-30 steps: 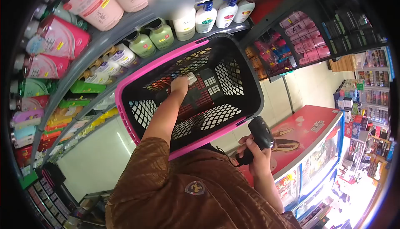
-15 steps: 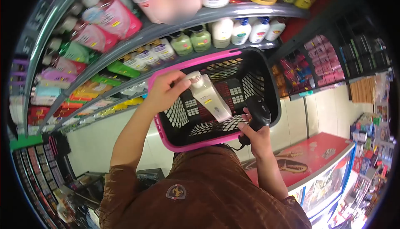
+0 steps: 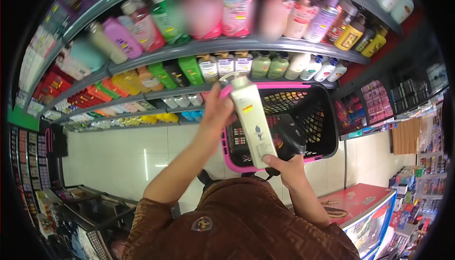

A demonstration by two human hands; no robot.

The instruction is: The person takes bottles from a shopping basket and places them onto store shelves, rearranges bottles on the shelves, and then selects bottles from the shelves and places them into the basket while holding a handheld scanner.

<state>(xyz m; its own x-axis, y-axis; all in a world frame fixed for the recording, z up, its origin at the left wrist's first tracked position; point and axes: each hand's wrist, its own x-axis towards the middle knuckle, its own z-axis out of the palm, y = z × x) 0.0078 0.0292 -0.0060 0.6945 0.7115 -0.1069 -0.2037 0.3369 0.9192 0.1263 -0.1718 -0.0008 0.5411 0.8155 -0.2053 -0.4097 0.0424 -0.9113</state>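
Observation:
A pale cream pump bottle (image 3: 256, 125) stands nearly upright in front of me, tilted slightly, with a yellow price sticker near its top. My left hand (image 3: 218, 111) is closed at its upper left edge, below the pump head. My right hand (image 3: 290, 167) grips a black handheld scanner (image 3: 290, 139), and its thumb rests against the bottle's lower corner. Some of the right fingers are hidden behind the scanner. Behind the bottle is a black mesh shopping basket (image 3: 327, 118) with a pink rim.
Curved shelves (image 3: 189, 47) full of pump bottles and other bottles run across the front and left. Pink packages (image 3: 374, 99) hang on a rack at the right. A red-topped chest freezer (image 3: 360, 203) stands at lower right, and a keyboard (image 3: 98, 246) lies at lower left.
The bottle has come up out of the basket, nearer to me and more upright. My right thumb now touches its base. The basket and shelves appear further right in view.

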